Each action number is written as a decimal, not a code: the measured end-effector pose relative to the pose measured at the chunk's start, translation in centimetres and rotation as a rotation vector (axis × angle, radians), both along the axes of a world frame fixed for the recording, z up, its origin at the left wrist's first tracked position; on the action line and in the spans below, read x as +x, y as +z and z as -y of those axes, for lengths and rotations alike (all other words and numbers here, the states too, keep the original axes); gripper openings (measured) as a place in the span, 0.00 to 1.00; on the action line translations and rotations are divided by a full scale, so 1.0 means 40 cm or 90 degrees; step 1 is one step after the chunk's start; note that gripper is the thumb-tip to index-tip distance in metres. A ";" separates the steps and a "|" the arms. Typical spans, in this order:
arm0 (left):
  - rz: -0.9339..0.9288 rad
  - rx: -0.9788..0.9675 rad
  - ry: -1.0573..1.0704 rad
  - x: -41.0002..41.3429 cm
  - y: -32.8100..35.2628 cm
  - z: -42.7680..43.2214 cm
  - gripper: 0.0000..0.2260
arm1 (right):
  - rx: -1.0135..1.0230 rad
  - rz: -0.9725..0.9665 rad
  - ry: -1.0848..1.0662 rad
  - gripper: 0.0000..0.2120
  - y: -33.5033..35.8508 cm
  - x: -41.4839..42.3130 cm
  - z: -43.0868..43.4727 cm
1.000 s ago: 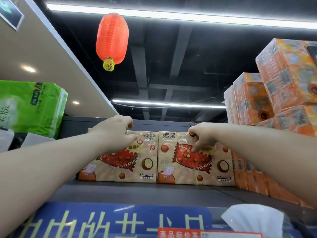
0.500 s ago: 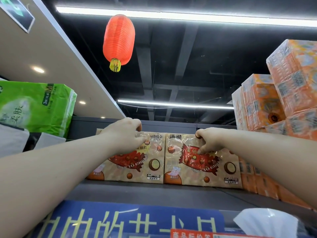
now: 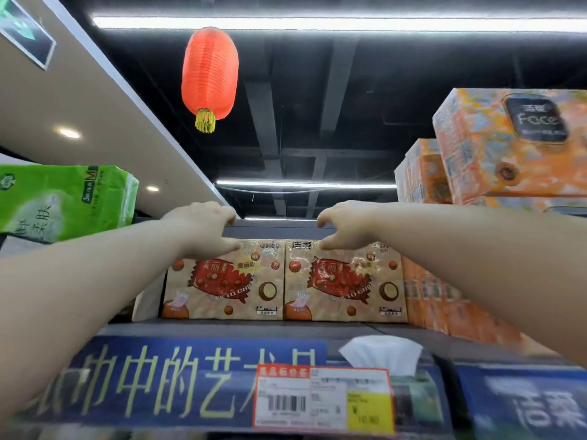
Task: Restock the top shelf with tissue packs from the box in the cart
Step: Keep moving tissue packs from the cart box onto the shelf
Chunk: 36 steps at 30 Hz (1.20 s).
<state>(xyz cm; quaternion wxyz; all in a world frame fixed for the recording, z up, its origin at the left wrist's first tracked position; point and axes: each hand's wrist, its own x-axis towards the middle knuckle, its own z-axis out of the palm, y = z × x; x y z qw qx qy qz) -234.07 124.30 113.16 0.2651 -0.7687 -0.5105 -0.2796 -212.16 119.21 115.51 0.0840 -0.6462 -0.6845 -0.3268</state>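
**Head view**

1. Position of the task's things. Two tan tissue packs stood upright side by side on the top shelf [image 3: 241, 329], their front faces toward the camera and their inner edges touching. The left tissue pack [image 3: 222, 282] stood near a green pack [image 3: 63, 201]. The right tissue pack [image 3: 346, 282] stood just beside a row of orange packs [image 3: 444, 301]. The box and the cart were out of view.

2. State of the hands. The left hand [image 3: 203, 227] was raised at the top edge of the left tissue pack, fingers curled and thumb tip on the upper front edge. The right hand [image 3: 347, 225] mirrored it on the right tissue pack. The top faces of the packs were hidden from below, so it cannot be told whether either hand pinched its pack or merely touched it.

3. Step in hand. Judged from the arrangement, this was the seating step: both packs were on the shelf and were being squared against their neighbours.

4. Next move. It would call for letting go without dragging the soft wrappers forward, then lowering both arms clear of the shelf lip, the price tag [image 3: 324, 398] and the open tissue box [image 3: 381, 354] below. A further pack would then have to be fetched from the box.
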 end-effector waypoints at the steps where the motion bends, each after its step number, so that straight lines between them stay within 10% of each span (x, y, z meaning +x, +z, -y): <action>1: -0.003 0.005 0.001 0.004 -0.001 0.019 0.25 | -0.003 0.003 0.010 0.26 -0.003 -0.002 0.016; 15: -0.024 -0.018 0.029 0.053 -0.099 0.293 0.22 | -0.044 -0.054 0.118 0.23 -0.098 -0.014 0.241; 36: -0.183 -0.235 -0.223 0.109 -0.468 0.775 0.22 | -0.289 -0.172 -0.204 0.24 -0.488 -0.002 0.945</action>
